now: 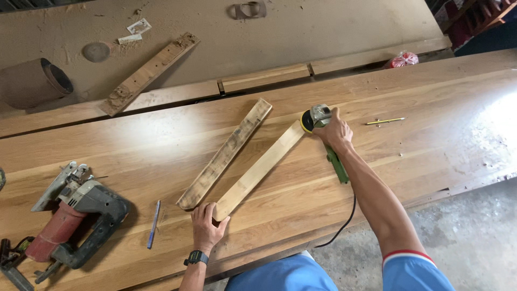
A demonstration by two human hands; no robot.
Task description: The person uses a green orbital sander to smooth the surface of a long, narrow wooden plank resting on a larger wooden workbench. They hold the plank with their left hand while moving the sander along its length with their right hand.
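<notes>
A pale, clean wooden slat (259, 169) lies diagonally on the long wooden workbench (420, 108). My left hand (207, 225) presses flat on its near end, fingers spread. My right hand (334, 131) grips a green angle grinder (326, 139) whose yellow-backed sanding disc (307, 120) rests on the slat's far end. Its black cable (344, 222) hangs off the bench's front edge. A darker, weathered slat (226, 153) lies right beside the pale one on the left.
A red and grey jigsaw (75, 218) sits at the bench's left end, a blue pen (154, 223) near it. A yellow pencil (384, 121) lies to the right. Behind are another rough board (148, 73), a roll of sandpaper (33, 82) and a dusty surface.
</notes>
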